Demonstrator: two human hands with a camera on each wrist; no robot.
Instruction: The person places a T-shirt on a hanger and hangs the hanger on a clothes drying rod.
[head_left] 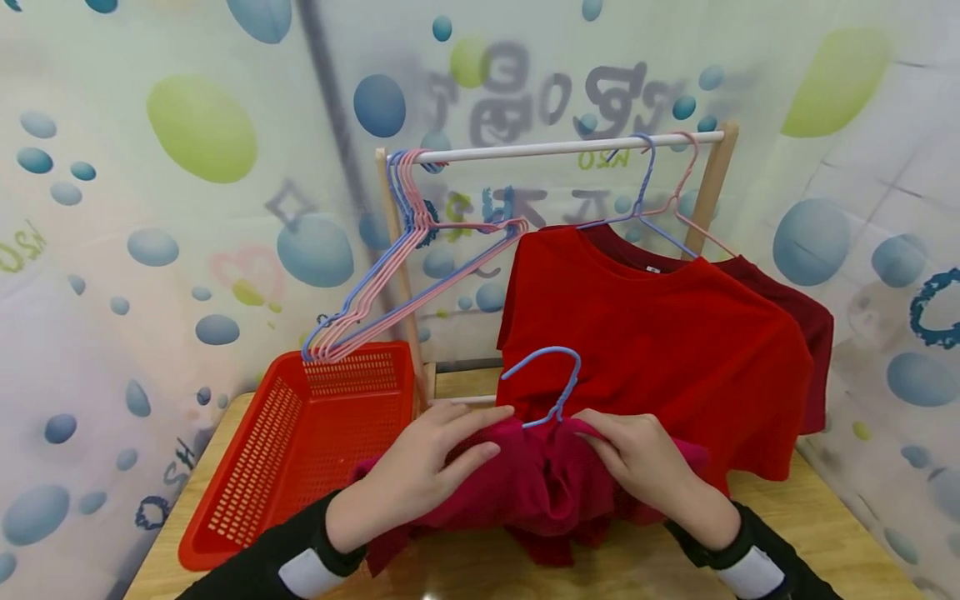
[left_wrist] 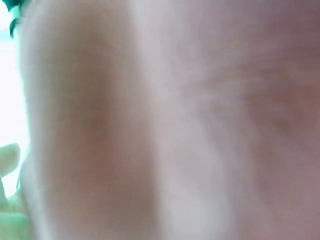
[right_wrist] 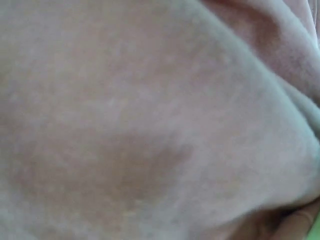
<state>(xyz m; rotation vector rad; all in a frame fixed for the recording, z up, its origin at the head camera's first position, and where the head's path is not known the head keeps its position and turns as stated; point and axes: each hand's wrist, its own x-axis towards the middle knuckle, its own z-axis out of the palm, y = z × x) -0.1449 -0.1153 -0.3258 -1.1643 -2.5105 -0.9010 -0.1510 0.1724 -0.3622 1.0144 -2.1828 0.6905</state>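
I see a wooden table with a bubble-printed curtain hung round it. At the far side stands a clothes rail. A bunch of bare pink and blue hangers hangs at its left end, and at the right a red T-shirt hangs in front of a darker red one. To the near left of the rail sits a red perforated basket.

In the near middle of the table lies a bunched magenta garment, with a blue hanger inside it. Only the hook shows, rising from the cloth between my hands and curling left. The hanger's arms are hidden in the fabric, so I judge its long axis to run left-right across the table, one end toward each hand.

My left hand rests on the garment's left side, fingers stretched nearly flat toward the hook's base; I cannot tell if the thumb pinches cloth beneath. My right hand lies on the right side, its fingers curled and gathering fabric just beside the hook's stem, so it looks the nearer to the hook.

Both wrist views are pressed too close and show only blur.
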